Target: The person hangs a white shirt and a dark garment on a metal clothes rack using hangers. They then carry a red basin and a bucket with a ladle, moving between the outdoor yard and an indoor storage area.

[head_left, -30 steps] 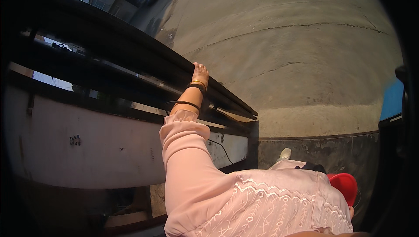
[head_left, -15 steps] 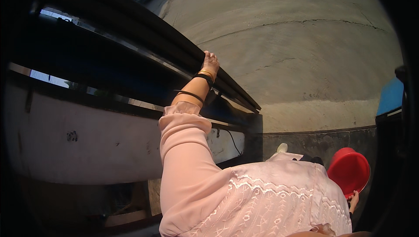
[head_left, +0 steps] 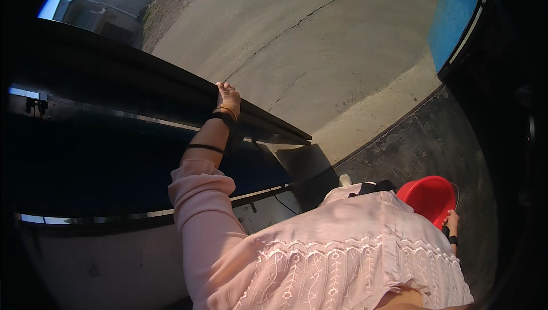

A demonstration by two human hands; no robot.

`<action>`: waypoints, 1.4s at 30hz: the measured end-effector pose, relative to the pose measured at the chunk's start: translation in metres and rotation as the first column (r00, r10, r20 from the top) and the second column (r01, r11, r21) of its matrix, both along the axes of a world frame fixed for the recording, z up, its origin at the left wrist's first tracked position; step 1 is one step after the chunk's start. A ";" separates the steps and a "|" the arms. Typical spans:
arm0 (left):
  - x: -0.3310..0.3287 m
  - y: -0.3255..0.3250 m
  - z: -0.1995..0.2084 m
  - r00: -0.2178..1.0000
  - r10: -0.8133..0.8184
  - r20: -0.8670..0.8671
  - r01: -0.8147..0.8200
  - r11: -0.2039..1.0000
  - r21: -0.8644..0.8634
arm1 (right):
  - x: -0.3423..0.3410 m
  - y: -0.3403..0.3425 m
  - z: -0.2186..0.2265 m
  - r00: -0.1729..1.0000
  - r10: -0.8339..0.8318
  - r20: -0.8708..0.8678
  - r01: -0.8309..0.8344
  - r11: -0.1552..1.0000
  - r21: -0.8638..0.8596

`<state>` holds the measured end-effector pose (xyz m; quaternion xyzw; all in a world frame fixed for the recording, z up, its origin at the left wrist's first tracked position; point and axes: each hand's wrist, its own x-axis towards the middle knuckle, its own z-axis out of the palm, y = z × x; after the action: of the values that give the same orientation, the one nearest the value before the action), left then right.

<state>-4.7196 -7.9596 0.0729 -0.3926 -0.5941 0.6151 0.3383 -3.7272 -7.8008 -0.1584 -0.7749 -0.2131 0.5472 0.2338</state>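
I am looking down on the concrete ground (head_left: 319, 41), with a dark crack running across it. Along my left side the dark gate (head_left: 142, 156) is stretching, its long upper edge slanting down toward the near left corner of the dark floor (head_left: 422, 144). That floor is meeting the concrete along a straight edge, and at the far end of this edge a blue panel (head_left: 451, 19) is standing upright. Beyond the gate's far end I am making out a building (head_left: 103, 1), too shaded for detail.

Below me the wearer's pink top (head_left: 337, 253) is filling the lower middle, its embroidered bands catching sunlight. To the right of the top, just beside it, the red bucket (head_left: 431, 198) is hanging over the dark floor, tilting so that I am seeing into its mouth.

The left hand (head_left: 228, 99) is grasping the gate's upper edge, fingers curling over it, nearer the edge's right end than its left. The right hand (head_left: 451, 220) is gripping the red bucket at its lower right side; whether it is clasping the rim or the thin handle, I cannot tell. Black bands (head_left: 221, 117) are circling the left wrist and forearm. A pale shoe (head_left: 345, 180) is peeking out near the floor's left corner.
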 end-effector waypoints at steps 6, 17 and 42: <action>0.080 0.050 0.076 0.896 0.150 0.418 -0.172 0.985 0.015 | -0.008 -0.123 0.021 0.993 -0.086 0.077 0.081 0.994 0.069; 0.137 0.101 0.147 0.772 -0.068 0.633 -0.089 0.973 0.212 | -0.051 -0.298 0.076 0.934 -0.322 0.156 0.294 0.938 0.183; 0.155 0.053 -0.006 0.504 -0.602 0.620 0.281 0.793 0.541 | -0.210 -0.397 -0.042 0.894 -0.360 0.265 0.313 0.927 0.205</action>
<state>-4.5649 -7.9064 0.0667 -0.6842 -0.6604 0.1534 0.2688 -3.9374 -8.1974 -0.2005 -0.8528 -0.1504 0.3567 0.3505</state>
